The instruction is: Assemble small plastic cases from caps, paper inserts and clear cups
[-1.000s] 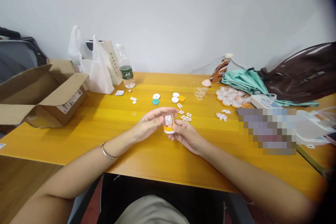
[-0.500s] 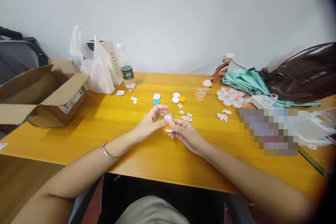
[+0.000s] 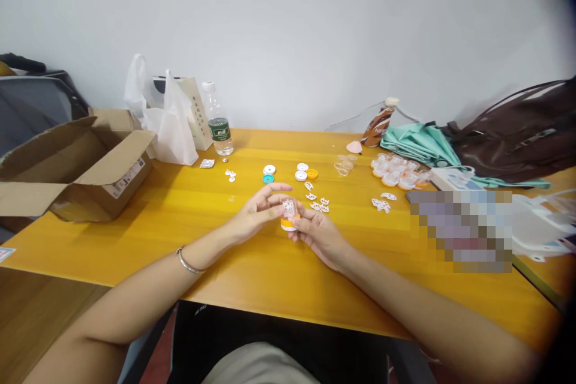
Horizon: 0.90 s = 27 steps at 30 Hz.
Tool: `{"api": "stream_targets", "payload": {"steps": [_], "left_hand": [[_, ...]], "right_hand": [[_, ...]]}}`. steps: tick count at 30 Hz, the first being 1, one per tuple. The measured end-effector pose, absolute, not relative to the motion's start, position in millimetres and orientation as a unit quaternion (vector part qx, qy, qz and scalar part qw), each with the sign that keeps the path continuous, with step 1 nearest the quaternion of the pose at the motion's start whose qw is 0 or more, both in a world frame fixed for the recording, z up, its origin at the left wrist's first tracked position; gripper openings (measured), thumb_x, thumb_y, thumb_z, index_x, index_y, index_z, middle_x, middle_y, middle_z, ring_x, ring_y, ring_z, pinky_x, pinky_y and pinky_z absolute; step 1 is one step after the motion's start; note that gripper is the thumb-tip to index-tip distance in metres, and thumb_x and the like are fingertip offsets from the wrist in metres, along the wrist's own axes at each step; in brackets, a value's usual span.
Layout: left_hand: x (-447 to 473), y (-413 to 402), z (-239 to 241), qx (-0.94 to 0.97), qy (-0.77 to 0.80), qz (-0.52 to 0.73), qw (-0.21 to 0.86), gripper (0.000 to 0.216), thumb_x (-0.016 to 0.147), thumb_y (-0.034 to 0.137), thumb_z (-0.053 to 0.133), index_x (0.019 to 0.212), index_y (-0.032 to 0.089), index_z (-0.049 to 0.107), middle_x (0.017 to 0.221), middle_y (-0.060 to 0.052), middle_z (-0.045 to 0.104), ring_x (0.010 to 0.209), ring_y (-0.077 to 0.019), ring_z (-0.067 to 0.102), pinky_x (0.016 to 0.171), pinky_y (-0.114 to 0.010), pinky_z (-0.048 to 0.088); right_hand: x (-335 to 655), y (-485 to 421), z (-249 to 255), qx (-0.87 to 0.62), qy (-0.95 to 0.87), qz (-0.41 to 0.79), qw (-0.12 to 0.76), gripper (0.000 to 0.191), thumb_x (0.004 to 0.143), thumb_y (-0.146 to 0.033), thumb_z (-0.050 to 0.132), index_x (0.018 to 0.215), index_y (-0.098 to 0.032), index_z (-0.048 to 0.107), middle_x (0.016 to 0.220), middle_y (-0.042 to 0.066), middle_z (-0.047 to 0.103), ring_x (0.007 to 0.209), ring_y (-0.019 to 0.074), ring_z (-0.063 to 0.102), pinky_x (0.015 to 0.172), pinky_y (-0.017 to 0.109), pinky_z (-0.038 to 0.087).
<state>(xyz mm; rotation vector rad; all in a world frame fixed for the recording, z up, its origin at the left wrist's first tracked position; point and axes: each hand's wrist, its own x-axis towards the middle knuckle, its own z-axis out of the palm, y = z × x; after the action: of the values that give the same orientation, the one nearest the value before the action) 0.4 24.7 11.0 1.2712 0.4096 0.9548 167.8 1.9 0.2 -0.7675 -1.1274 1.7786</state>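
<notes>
A small round case with a clear top and an orange-and-white base is held between my two hands, above the table. My right hand grips its orange base from the right, thumb in front and fingers behind. On the clear top rests the thumb of my left hand, its other fingers curving over behind. A white cut-out piece shows through the top; the back is hidden by fingers. Just beyond lie several loose white openwork pieces, a pair of white and teal discs, and white and orange discs.
Clear rings and a cluster of clear-topped orange cases lie to the right, near a brown bottle, green cloth and brown bag. Leftward stand an open cardboard box, a white plastic bag and a water bottle.
My left thumb and fingers have shifted slightly on the clear top, and the case sits a little differently in my right hand. The whole view has tilted slightly upward.
</notes>
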Motion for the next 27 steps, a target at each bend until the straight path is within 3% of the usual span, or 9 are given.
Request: {"api": "stream_targets", "payload": {"steps": [3,9,13,17,19,22,24,27], "left_hand": [[0,24,13,0.567,0.175,0.42,0.687,0.042,0.079,0.036,0.058,0.116,0.019,0.047,0.111,-0.012,0.054,0.099,-0.0208,0.053,0.084,-0.034,0.042],[6,20,6,0.603,0.203,0.49,0.596,0.046,0.073,0.031,0.066,0.115,0.023,0.05,0.09,-0.003,0.054,0.078,-0.0123,0.053,0.072,-0.024,0.043],[6,19,7,0.579,0.197,0.452,0.649,0.043,0.081,0.036,0.054,0.121,0.023,0.044,0.106,-0.009,0.054,0.089,-0.0175,0.054,0.077,-0.03,0.043],[8,20,5,0.584,0.236,0.515,0.582,0.043,0.072,0.031,0.066,0.11,0.02,0.049,0.093,-0.004,0.054,0.086,-0.014,0.052,0.077,-0.026,0.042],[8,20,4,0.579,0.211,0.496,0.612,0.045,0.074,0.03,0.064,0.114,0.021,0.045,0.091,-0.004,0.056,0.082,-0.0142,0.054,0.075,-0.028,0.043],[8,20,4,0.554,0.186,0.454,0.673,0.044,0.081,0.037,0.055,0.12,0.023,0.041,0.11,-0.01,0.054,0.093,-0.0189,0.054,0.078,-0.033,0.043],[8,21,3,0.552,0.209,0.475,0.653,0.041,0.076,0.037,0.061,0.112,0.022,0.048,0.113,-0.008,0.052,0.102,-0.0198,0.05,0.081,-0.031,0.041],[7,22,3,0.562,0.242,0.5,0.612,0.031,0.071,0.03,0.068,0.096,0.019,0.055,0.1,-0.005,0.055,0.098,-0.0167,0.049,0.082,-0.027,0.04]], "right_hand": [[168,2,-1,-0.306,-0.457,0.71,0.44,0.023,0.065,-0.029,0.072,0.081,-0.015,0.065,0.068,-0.001,0.061,0.056,0.0064,0.052,0.053,0.02,0.04],[168,4,-4,-0.306,-0.466,0.711,0.428,0.023,0.063,-0.027,0.073,0.081,-0.015,0.065,0.067,-0.001,0.062,0.056,0.0066,0.053,0.053,0.02,0.039],[169,4,-4,-0.312,-0.459,0.711,0.432,0.022,0.064,-0.028,0.073,0.081,-0.016,0.066,0.069,-0.001,0.063,0.056,0.0063,0.052,0.054,0.02,0.04],[169,4,-2,-0.31,-0.456,0.713,0.433,0.024,0.064,-0.028,0.073,0.083,-0.016,0.066,0.067,-0.001,0.062,0.053,0.0055,0.051,0.054,0.02,0.04],[169,5,-3,-0.31,-0.452,0.715,0.435,0.022,0.064,-0.028,0.073,0.081,-0.016,0.066,0.066,-0.002,0.062,0.054,0.0052,0.051,0.054,0.019,0.04],[169,6,-3,-0.303,-0.449,0.715,0.441,0.021,0.065,-0.028,0.072,0.082,-0.016,0.066,0.065,-0.002,0.061,0.055,0.005,0.051,0.054,0.018,0.039],[170,6,-4,-0.304,-0.45,0.715,0.442,0.021,0.065,-0.028,0.072,0.082,-0.016,0.066,0.064,-0.002,0.06,0.054,0.0053,0.05,0.053,0.018,0.039],[170,5,-3,-0.313,-0.449,0.714,0.436,0.022,0.063,-0.029,0.073,0.079,-0.016,0.066,0.063,-0.002,0.061,0.053,0.0057,0.05,0.054,0.019,0.04]]}}
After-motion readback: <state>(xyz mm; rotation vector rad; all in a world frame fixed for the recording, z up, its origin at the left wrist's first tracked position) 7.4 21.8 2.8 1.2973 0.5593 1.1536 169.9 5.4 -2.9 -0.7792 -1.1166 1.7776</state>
